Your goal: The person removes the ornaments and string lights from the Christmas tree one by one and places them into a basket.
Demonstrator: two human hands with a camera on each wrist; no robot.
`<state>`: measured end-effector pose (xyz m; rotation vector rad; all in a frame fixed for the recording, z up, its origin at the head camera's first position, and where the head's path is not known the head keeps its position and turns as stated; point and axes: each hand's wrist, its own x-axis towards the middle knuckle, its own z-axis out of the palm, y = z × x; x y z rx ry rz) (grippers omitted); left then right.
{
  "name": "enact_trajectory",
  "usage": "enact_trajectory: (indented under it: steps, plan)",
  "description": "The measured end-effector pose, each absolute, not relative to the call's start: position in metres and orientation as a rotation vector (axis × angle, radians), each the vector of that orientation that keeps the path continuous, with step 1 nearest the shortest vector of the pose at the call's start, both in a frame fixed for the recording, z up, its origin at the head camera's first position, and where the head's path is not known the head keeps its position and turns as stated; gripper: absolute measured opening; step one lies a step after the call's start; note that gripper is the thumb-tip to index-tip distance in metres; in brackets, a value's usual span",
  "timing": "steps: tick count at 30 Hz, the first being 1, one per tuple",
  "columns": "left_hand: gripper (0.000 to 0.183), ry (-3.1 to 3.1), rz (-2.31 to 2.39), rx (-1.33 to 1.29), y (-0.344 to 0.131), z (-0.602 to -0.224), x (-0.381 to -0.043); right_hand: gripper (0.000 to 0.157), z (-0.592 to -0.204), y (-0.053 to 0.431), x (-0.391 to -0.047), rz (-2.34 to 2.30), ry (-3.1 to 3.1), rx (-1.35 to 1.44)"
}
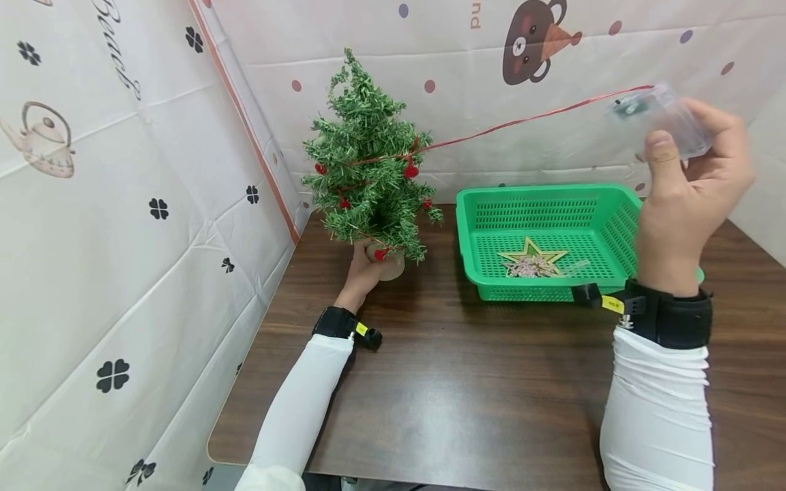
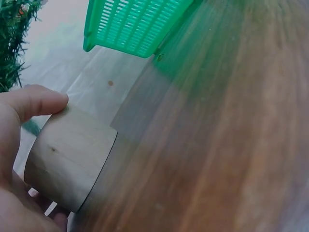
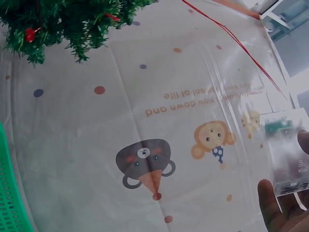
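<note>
The tree (image 1: 370, 153) is at ten o'clock from the green basket (image 1: 522, 292), the left grip (image 1: 361, 273) holding its wooden base (image 2: 72, 154); at two, the right grip (image 1: 690, 174) holds a clear case (image 1: 666, 114), red wire (image 1: 516, 123) running to the tree.

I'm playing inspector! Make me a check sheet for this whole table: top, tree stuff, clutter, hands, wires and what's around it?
Surface: brown wood-look table, with some glare near the front.
Job's things: small green tree with red ornaments and a wooden base; clear plastic box.
Clutter: green basket right of the tree, holding a star and something pinkish, too small to name.
Hands: left hand grips the wooden base; right hand holds the box up in the air.
Cables: thin red wire running from box to tree.
Surroundings: white printed sheets with clovers, dots and a bear.
</note>
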<state>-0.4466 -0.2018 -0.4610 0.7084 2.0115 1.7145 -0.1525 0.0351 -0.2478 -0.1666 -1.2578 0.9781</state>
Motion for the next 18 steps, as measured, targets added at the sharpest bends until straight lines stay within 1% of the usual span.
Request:
enact_trajectory:
  steps: [3,8,15,17,18]
  plan:
    - [0.086,2.036,1.701,0.711,-0.2022,-0.4584,-0.4462,0.021,-0.2475,0.0357,-0.1516,0.993,-1.223,-0.153]
    - [0.082,2.157,1.632,0.757,-0.2021,-0.4607,-0.4485,0.019,-0.2474,0.0380,-0.1512,1.027,-1.168,-0.122]
    - [0.055,2.133,1.704,0.869,-0.2002,-0.4652,-0.4507,0.018,-0.2486,0.0407,-0.1516,0.984,-1.202,-0.155]
    - [0.043,2.101,1.699,0.882,-0.2007,-0.4646,-0.4516,0.018,-0.2491,0.0423,-0.1516,1.000,-1.183,-0.148]
    - [0.034,2.081,1.693,0.890,-0.2006,-0.4641,-0.4523,0.018,-0.2493,0.0432,-0.1514,1.016,-1.168,-0.142]
